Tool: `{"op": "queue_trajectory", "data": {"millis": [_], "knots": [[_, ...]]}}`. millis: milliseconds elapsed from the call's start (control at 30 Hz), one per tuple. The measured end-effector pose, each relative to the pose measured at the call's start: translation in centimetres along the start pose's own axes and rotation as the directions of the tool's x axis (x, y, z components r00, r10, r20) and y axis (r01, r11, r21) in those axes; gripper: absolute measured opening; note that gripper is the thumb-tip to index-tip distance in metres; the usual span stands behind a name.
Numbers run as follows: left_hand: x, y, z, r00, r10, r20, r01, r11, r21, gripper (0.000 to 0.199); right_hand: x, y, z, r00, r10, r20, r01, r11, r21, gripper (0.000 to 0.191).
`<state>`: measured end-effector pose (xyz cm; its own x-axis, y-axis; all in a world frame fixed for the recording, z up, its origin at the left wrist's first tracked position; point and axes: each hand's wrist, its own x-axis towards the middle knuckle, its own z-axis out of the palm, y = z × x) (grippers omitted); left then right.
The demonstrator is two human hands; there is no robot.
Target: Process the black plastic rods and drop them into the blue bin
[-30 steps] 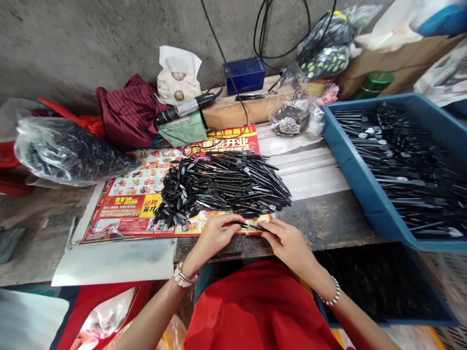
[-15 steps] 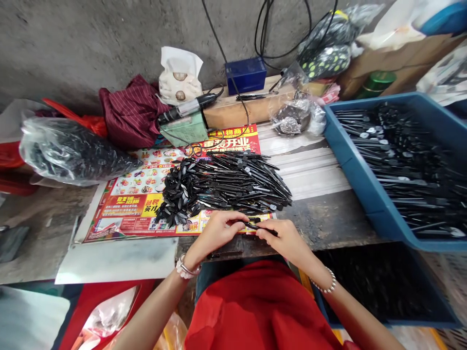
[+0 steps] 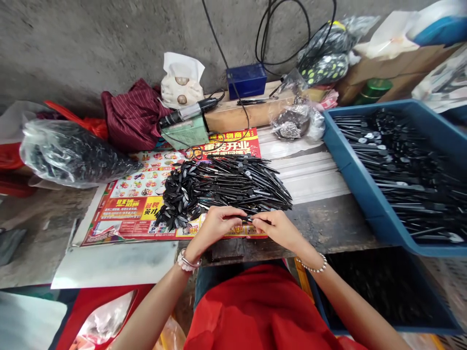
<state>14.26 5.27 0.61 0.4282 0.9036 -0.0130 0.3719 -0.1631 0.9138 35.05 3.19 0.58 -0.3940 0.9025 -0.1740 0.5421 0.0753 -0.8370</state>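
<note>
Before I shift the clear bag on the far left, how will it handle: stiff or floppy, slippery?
Likely floppy: the clear bag has thin, wrinkled film. The black pieces filling much of it probably add some weight and could slump when lifted. Its shiny surface may feel slippery.

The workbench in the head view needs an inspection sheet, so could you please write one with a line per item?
surface: worn wooden workbench, partly under a printed flyer
job's things: slim black parts heaped on the flyer; similar ones in the blue bin
clutter: tissue pack, maroon cloth
grippers: left hand and right hand pinch a small black piece
cables: black cable crosses in front of the wall
surroundings: gray wall behind; lower bin at right
</note>
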Motion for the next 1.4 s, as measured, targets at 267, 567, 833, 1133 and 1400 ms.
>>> {"op": "queue_trajectory", "data": {"millis": [267, 567, 833, 1133, 1400], "knots": [[-0.1, -0.4, 0.0, 1.0, 0.013, -0.023, -0.012, 0.999, 0.043, 0.02, 0.2, -0.1, 0.1, 0.999, 0.028, -0.034, -0.028, 1.0, -0.007, 0.032], [-0.3, -0.8, 0.5, 0.998, -0.028, -0.059, 0.03, 0.999, 0.039, 0.019, 0.1, 0.0, 0.3, 0.997, 0.058, -0.041, -0.055, 0.997, 0.054, 0.032], [-0.4, -1.0, 0.9, 0.997, -0.032, -0.077, 0.033, 0.999, 0.006, 0.021, 0.0, 0.1, 0.6, 0.996, 0.088, -0.025, -0.083, 0.988, 0.134, 0.034], [-0.7, -0.9, 0.8, 0.999, 0.018, -0.042, -0.017, 1.0, 0.017, 0.021, -0.5, -0.5, 0.9, 0.997, 0.069, -0.039, -0.063, 0.99, 0.126, 0.032], [-1.2, -1.1, 0.7, 0.966, 0.258, -0.038, -0.245, 0.948, 0.203, 0.02, -0.9, -0.3, 1.3, 0.993, 0.061, -0.105, -0.053, 0.996, 0.077, 0.026]]}}
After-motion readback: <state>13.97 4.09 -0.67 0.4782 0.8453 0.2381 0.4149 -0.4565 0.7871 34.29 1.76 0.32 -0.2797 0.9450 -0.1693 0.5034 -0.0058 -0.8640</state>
